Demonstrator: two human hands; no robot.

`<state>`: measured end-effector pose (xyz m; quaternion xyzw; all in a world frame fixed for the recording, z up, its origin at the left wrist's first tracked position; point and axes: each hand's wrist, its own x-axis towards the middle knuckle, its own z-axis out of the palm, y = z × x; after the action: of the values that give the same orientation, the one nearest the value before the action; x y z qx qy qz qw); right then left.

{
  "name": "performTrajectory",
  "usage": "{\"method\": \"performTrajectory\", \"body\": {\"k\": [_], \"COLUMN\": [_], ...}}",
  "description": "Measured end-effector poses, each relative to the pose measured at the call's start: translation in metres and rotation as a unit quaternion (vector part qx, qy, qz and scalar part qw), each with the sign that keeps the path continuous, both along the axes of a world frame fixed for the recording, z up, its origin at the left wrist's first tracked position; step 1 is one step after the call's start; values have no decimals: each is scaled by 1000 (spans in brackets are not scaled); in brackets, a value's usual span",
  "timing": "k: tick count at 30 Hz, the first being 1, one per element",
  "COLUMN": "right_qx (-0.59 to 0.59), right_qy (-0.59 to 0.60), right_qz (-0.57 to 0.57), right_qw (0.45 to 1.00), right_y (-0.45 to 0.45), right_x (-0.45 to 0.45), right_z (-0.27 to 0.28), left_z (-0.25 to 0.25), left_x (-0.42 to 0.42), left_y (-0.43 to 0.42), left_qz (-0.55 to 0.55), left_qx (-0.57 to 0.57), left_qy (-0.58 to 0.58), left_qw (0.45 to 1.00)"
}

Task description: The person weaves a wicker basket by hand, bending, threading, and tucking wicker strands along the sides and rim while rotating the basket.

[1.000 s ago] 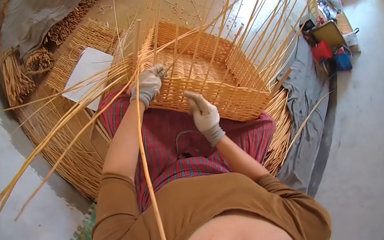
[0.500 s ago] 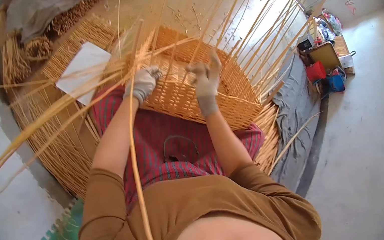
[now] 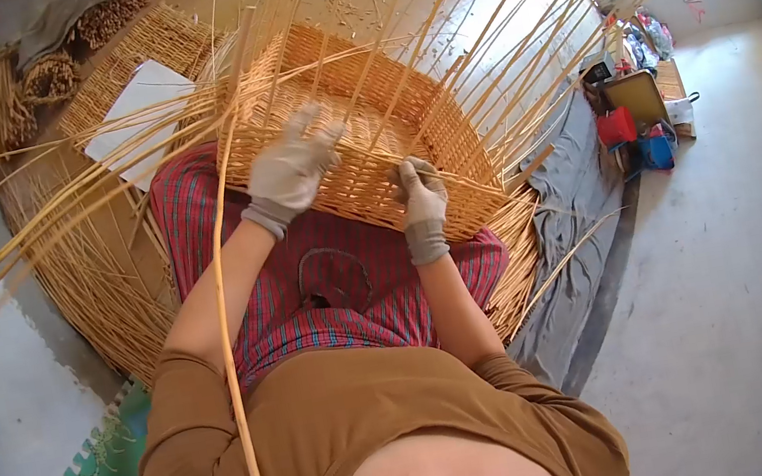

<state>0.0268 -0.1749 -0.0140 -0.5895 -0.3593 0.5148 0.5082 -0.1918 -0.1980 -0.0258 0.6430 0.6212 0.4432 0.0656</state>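
A large woven wicker basket (image 3: 362, 186) lies across my lap, with long upright stakes (image 3: 414, 41) rising from its walls. My left hand (image 3: 287, 168), in a pale work glove, is open over the near wall; its slightly blurred fingers reach over the rim. Also gloved, my right hand (image 3: 421, 196) is closed at the near rim, thumb and fingers pinching a wicker rod there. A bundle of long loose rod ends (image 3: 83, 202) sweeps out to the left. One thick rod (image 3: 233, 364) passes down beside my left arm.
A white board (image 3: 142, 122) lies left of the basket, near a woven mat (image 3: 149, 55). Bundled rods (image 3: 5, 109) stand at the back left. Grey cloth (image 3: 566, 227) is spread at the right. Farther right are a red container (image 3: 616, 127) and a blue bag (image 3: 657, 149).
My left hand has moved right and nearer, opening over the rim. My right hand has come down from above the basket and closed at its near edge. The view has shifted slightly.
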Motion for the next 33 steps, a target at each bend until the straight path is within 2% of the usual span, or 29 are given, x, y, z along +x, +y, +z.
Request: {"method": "performTrajectory", "body": {"k": [1, 2, 3, 4, 6, 7, 8, 9, 11, 12, 13, 14, 15, 16, 17, 19, 20, 21, 22, 23, 24, 25, 26, 27, 28, 29, 31, 32, 33], "right_qx": [-27, 152, 336, 397, 423, 305, 300, 295, 339, 276, 279, 319, 330, 414, 358, 294, 382, 459, 324, 257, 187, 213, 235, 213, 280, 309, 334, 363, 337], "right_qy": [-99, -143, -176, -328, -482, -323, -197, -67, 57, 106, 101, -138, -368, -520, -470, -414, -231, -35, -77, -102, -123, -166, -205, -224, -259, -376, -484, -369, -300], "right_qz": [-13, 25, 64, 60, 51, 85, 85, 77, 1, -32, -33, -39, -46, -33, 19, 62, 16, -25, -78, -104, -124, -132, -140, -127, -103, -58, -14, -17, -40], "right_qw": [995, 978, 923, 855, 766, 892, 929, 950, 939, 955, 954, 937, 868, 746, 807, 859, 895, 887, 940, 955, 967, 954, 940, 942, 918, 872, 808, 856, 892], "right_y": [-9, 2, 35, 58, 67, 71, 68, 65, 10, -2, 5, 11, 10, 24, 43, 48, 44, 47, 23, 10, -2, -6, -11, 7, 21, 45, 58, 53, 37], "right_x": [-1, -7, -21, -45, -53, -46, -32, -18, 39, 58, 62, 67, 66, 52, 42, 59, 90, 114, 133, 147, 162, 173, 181, 176, 141, 131, 141, 158, 181], "right_z": [6, 4, 5, 34, 70, 76, 71, 67, -15, -44, -33, -25, -10, 30, 53, 54, 42, 31, 16, 7, -2, -8, -16, 5, 49, 64, 63, 58, 43], "left_z": [-8, -16, -18, -16, 8, 16, 2, -5, -14, -10, -2, 4, 10, 14, 11, 4, 5, 4, 3, 2, 10, 15, 19, 21, 23, 28, 34, 32, 32], "left_x": [6, 14, 20, 20, 21, 23, 23, 23, 29, 40, 55, 70, 86, 102, 107, 112, 111, 113, 115, 120, 132, 151, 169, 183, 193, 202, 211, 212, 213], "left_y": [-7, -17, -16, -8, -9, -9, -9, -5, 0, 10, 14, 10, 2, -2, 1, 7, 9, 13, 12, 15, 21, 22, 18, 11, 5, 4, 9, 12, 16], "left_qz": [-132, -140, -120, -96, -97, -88, -65, -70, -46, -78, -80, -137, -200, -199, -211, -151, -144, -144, -142, -137, -187, -187, -226, -267, -276, -255, -202, -199, -195], "left_qx": [-2, -14, -91, -161, -189, -209, -131, -125, -70, -57, -53, -42, -35, -170, -169, -129, -152, -148, -108, -67, -72, -73, -93, -115, -124, -164, -234, -218, -215], "left_qy": [96, 96, 134, 177, 204, 227, 238, 239, 253, 245, 240, 196, 154, 187, 193, 191, 251, 248, 269, 287, 300, 296, 211, 128, 132, 172, 248, 264, 261], "left_qw": [987, 985, 979, 966, 956, 947, 960, 960, 964, 965, 966, 970, 967, 947, 943, 961, 945, 946, 947, 946, 932, 934, 946, 948, 944, 937, 918, 918, 921]}}
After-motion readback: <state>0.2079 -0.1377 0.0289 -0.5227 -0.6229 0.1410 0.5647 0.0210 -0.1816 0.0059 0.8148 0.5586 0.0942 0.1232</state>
